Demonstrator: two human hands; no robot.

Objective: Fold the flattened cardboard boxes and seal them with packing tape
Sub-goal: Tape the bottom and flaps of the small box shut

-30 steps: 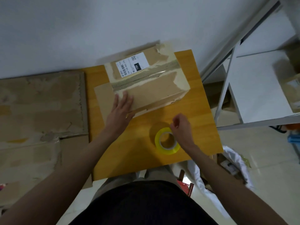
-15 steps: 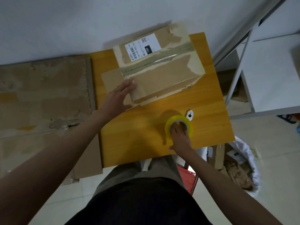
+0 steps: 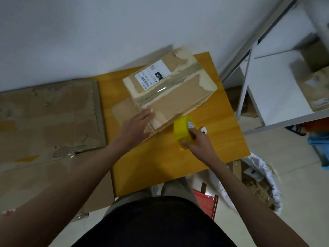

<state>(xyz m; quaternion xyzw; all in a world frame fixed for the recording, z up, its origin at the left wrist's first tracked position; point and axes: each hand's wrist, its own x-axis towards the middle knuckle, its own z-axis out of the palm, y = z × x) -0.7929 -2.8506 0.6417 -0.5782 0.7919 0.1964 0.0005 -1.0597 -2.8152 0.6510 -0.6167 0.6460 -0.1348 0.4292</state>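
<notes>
label print: too small | right hand covers tape roll core

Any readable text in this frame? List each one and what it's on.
"1SH": black patch on the white shipping label of the cardboard box; read uncertainly, seen rotated.
Barcode, QR code and small print on that label: too small.
Second box's label on the shelf: blurred.
Tape roll core print: unreadable.

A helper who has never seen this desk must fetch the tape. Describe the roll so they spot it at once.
Find the small orange-yellow wooden table against the white wall, with a cardboard box on it. Just in front of the box's near right corner, the right hand grips the tape roll, tilted up on edge. It is the only bright yellow ring there; everything beside it is brown cardboard.
</notes>
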